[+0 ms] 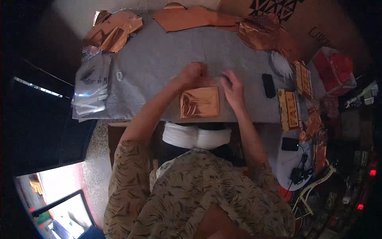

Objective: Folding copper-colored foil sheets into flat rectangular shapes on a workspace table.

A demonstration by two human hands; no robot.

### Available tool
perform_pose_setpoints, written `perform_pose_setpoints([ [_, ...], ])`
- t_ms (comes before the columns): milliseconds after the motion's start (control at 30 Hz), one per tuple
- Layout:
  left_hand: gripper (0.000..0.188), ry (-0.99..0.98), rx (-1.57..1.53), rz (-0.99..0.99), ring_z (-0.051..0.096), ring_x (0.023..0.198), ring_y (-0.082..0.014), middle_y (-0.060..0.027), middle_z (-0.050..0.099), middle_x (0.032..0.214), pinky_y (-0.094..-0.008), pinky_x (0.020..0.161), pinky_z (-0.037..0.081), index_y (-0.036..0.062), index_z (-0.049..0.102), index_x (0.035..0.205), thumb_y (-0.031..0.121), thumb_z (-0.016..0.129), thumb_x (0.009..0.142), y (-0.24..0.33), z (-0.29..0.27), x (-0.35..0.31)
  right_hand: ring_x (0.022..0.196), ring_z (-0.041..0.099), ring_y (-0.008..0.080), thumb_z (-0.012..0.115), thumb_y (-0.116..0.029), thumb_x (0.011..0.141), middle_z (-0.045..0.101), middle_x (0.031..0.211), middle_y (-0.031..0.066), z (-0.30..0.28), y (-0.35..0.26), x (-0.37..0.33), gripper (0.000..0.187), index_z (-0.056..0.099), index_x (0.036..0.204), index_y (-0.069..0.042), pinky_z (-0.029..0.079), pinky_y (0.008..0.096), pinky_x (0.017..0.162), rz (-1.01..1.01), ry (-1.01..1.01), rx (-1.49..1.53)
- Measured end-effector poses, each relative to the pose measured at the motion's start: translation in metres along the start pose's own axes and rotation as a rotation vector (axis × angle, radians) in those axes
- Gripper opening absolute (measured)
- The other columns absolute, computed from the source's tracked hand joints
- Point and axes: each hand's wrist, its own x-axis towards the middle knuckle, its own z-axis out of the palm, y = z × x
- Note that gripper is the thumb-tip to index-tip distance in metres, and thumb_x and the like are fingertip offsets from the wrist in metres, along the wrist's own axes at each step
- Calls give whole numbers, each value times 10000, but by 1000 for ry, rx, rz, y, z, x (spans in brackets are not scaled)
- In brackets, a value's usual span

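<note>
A square copper-coloured foil panel (207,104) with a raised relief lies near the table's front edge, in front of me. Just beyond its far left corner, my left hand (192,74) is closed, with its fingers curled and somewhat blurred. My right hand (234,86) hovers by the panel's far right corner, thumb and fingers bent toward each other in a loose pinch. A faint, blurred patch shows between the two hands; what the fingers hold, if anything, is too unclear to name. Neither hand visibly touches the panel.
Crumpled copper foil (191,19) lines the grey table's (159,55) far edge. Clear plastic sleeves (92,81) are stacked at left. To the right lie a black oblong object (268,85) and a lettered copper plaque (289,109). A red-and-white box (333,71) stands farther right.
</note>
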Motion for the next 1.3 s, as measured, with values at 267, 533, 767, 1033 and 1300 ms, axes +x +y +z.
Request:
perform_pose_setpoints([
  [267, 492, 81, -543, 17, 598, 695, -145, -131, 678, 752, -389, 639, 508, 10, 720, 915, 484, 810, 822, 21, -39, -26, 810, 625, 103, 728, -154, 916, 701, 874, -1, -19, -56, 12, 172, 738, 1023, -20, 501, 259, 755, 350, -330, 584],
  [533, 475, -169, -229, 31, 581, 785, -112, -75, 689, 784, -367, 698, 514, 18, 772, 931, 491, 727, 926, -11, -75, -70, 901, 642, 118, 703, -215, 945, 719, 962, 17, -18, -84, -3, 274, 733, 1073, 25, 490, 267, 842, 238, -41, 364],
  [767, 396, -174, -753, -257, 639, 856, -106, -23, 711, 914, -325, 742, 549, 61, 726, 1235, 379, 662, 1006, -11, -115, -178, 958, 621, 103, 685, -245, 972, 718, 986, 37, 2, -113, 3, 300, 740, 1084, 27, 474, 272, 884, 148, -91, 340],
  [1033, 250, 260, -541, -613, 656, 863, -112, -41, 696, 915, -296, 774, 569, -11, 688, 1093, 223, 624, 1032, 45, -184, -342, 1059, 679, 184, 612, -210, 1029, 717, 1156, 100, 120, -171, 27, 367, 625, 1308, 27, 516, 320, 971, 81, -648, 510],
  [1300, 310, 848, -606, -1241, 618, 737, -110, 10, 657, 824, -322, 676, 561, 62, 697, 868, 314, 623, 1032, -14, 24, -659, 920, 736, 210, 597, -252, 1044, 747, 1043, 159, 105, -187, -12, 357, 664, 1204, 60, 601, 359, 854, 37, -832, 389],
])
